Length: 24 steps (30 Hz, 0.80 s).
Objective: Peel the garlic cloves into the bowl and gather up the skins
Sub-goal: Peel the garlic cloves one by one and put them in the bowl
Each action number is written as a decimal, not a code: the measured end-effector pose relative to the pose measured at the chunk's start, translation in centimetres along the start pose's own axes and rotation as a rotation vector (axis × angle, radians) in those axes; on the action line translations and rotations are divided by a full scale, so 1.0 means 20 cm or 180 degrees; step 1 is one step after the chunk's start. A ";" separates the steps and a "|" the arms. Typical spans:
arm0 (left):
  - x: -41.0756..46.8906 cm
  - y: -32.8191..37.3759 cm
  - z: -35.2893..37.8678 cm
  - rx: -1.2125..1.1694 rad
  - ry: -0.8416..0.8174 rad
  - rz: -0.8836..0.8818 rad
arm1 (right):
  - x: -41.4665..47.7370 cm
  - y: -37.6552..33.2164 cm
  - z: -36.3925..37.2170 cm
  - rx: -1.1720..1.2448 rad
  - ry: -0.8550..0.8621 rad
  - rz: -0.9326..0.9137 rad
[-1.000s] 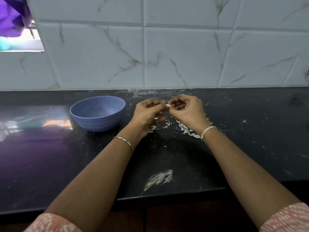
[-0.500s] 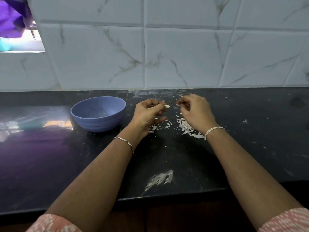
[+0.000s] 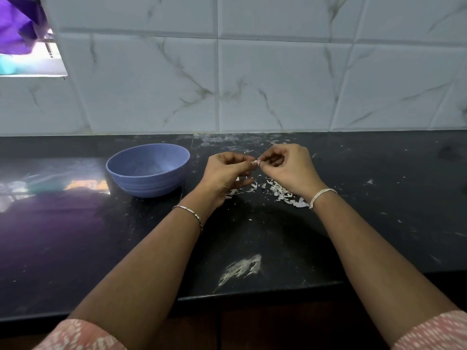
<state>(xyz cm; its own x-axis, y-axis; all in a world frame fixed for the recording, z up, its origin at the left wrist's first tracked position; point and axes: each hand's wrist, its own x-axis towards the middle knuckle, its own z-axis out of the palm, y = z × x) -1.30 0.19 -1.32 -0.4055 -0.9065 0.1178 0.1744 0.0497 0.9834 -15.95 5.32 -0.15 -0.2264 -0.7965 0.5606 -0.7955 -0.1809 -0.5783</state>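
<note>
A dark stone countertop (image 3: 252, 236), speckled and scuffed, fills the lower scene. Below its front edge runs a brown wooden cabinet front (image 3: 252, 327). Between the forearms, nearer the person than the hands, a chalky white smear (image 3: 241, 268) marks the stone. Pink patterned sleeves (image 3: 83, 335) show at the bottom corners. A thin metal bracelet (image 3: 189, 216) circles the left wrist and a white thread band (image 3: 322, 195) the right.

The left hand (image 3: 225, 173) and the right hand (image 3: 290, 170) meet above the counter, both with curled fingers. The left one grips a small pale garlic clove (image 3: 256, 162) at its fingertips, and the right thumb and forefinger pinch the clove's free end.

Under and just behind the hands, white papery skins (image 3: 280, 192) lie scattered on the stone, thickest beneath the right wrist, with loose flecks spreading further out to the right.

Left of the left hand, close by but apart from it, stands a blue bowl (image 3: 151, 189). Its inside is too blurred to tell what it holds.

Beyond the hands the counter ends at a wall of large white marble-veined tiles (image 3: 278, 84). Far up to the left a bright window opening (image 3: 38, 64) cuts the wall, with purple cloth (image 3: 17, 24) hanging at its top.
</note>
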 end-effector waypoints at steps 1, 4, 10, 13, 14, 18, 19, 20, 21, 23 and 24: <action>0.00 0.00 0.00 0.0009 0.0005 0.0005 | 0.00 0.00 0.00 0.0015 -0.0018 0.0020; 0.00 0.00 -0.01 0.0006 0.0016 0.0011 | 0.00 0.00 0.01 0.0238 -0.0018 0.0157; 0.00 0.00 0.00 -0.0057 -0.0015 -0.0019 | 0.00 0.01 0.01 0.0363 0.0072 0.0247; 0.00 0.00 0.00 -0.0116 0.0033 -0.0034 | 0.01 0.01 0.02 0.0511 0.0056 0.0331; 0.00 0.01 0.00 -0.0150 0.0053 -0.0037 | 0.01 0.01 0.02 0.0670 0.0035 0.0395; 0.00 0.01 -0.01 -0.0192 0.0066 -0.0038 | 0.00 0.01 0.02 0.1178 -0.0072 0.0566; 0.00 0.01 -0.01 -0.0171 0.0059 -0.0032 | 0.00 0.01 0.02 0.1238 -0.0093 0.0591; 0.00 0.01 -0.01 -0.0148 0.0055 -0.0023 | 0.00 0.01 0.01 0.1301 -0.0115 0.0628; 0.00 0.01 -0.01 -0.0128 0.0053 -0.0015 | 0.00 0.01 0.01 0.1368 -0.0141 0.0675; 0.00 0.01 -0.01 -0.0106 0.0053 0.0000 | -0.01 0.01 0.01 0.1487 -0.0188 0.0749; 0.00 0.01 -0.01 -0.0109 0.0055 0.0004 | -0.01 0.00 0.01 0.1539 -0.0202 0.0762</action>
<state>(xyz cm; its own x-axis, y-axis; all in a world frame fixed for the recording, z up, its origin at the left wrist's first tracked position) -1.13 0.15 -1.16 -0.3898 -0.9135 0.1164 0.2056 0.0369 0.9779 -15.91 5.38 -0.36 -0.3233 -0.8786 0.3515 -0.3733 -0.2229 -0.9005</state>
